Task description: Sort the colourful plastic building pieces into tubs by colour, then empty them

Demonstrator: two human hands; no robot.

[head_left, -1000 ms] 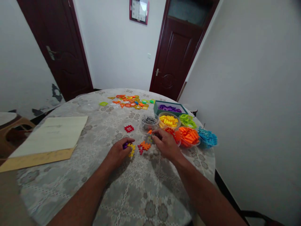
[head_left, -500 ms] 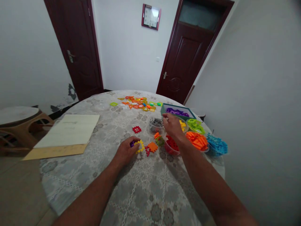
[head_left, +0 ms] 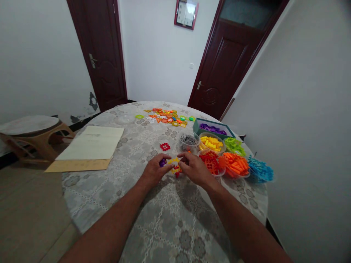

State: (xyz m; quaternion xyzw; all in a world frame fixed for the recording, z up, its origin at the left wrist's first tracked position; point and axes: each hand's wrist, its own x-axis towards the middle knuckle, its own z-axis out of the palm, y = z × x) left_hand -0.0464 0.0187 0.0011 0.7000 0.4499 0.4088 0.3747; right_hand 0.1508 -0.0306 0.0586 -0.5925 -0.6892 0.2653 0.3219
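My left hand [head_left: 155, 170] pinches a yellow toothed building piece [head_left: 172, 161] by its left side, with a purple piece [head_left: 162, 163] between the same fingers. From the right, my right hand [head_left: 194, 168] has thumb and fingers curled together at the yellow piece's right edge. What they grip is too small and covered to make out. Just below the yellow piece is a small red piece [head_left: 177, 174] on the tablecloth. The orange piece near it is hidden by my right hand. A red square toothed piece [head_left: 165, 146] lies flat beyond my hands.
Right of my hands stand tubs of grey [head_left: 188, 139], yellow [head_left: 211, 143], red [head_left: 212, 162] and orange pieces [head_left: 236, 164]. Green [head_left: 234, 145] and blue pieces [head_left: 260, 170] lie beyond, with a green box [head_left: 197, 128] of purple ones. Mixed pieces [head_left: 167, 117] lie farther back; papers [head_left: 90, 144] at left.
My right hand went out to the tubs of grey and yellow pieces, then came back to the yellow piece in my left hand. The camera view has turned left.
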